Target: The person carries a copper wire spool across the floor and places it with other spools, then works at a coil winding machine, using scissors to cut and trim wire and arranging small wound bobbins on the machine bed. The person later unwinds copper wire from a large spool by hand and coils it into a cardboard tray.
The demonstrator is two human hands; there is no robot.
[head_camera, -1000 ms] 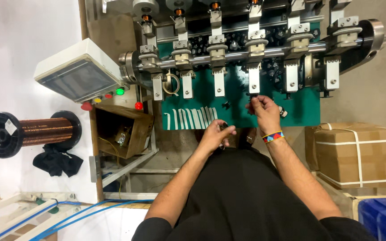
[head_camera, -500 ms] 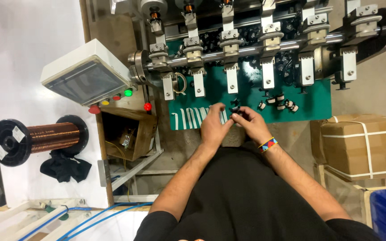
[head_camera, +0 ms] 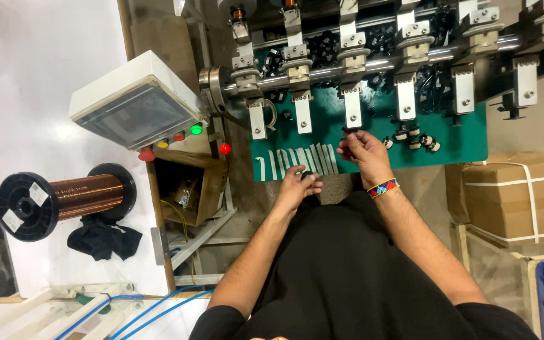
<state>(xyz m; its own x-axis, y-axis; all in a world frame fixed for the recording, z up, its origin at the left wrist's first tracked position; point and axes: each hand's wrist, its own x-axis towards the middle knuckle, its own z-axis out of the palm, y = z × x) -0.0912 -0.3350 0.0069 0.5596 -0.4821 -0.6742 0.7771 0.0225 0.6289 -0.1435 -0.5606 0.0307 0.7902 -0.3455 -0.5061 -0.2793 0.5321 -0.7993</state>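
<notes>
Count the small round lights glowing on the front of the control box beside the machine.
3: a yellow light, a red light and a green light, in a row under the control box screen. Others may be hidden.

A grey-white control box (head_camera: pixel 135 104) with a dark screen (head_camera: pixel 138 118) stands left of the green bench (head_camera: pixel 467 141); brown strapped cardboard boxes (head_camera: pixel 517 195) sit right — white labels (head_camera: pixel 12 220) mark the spool (head_camera: pixel 64 200).

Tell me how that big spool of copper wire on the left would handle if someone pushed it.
The copper wire spool lies on its side on round black flanges, so a push would probably roll it. Its thick, tightly packed winding suggests it is heavy for its size. The glossy flanges look fairly slippery.
</notes>
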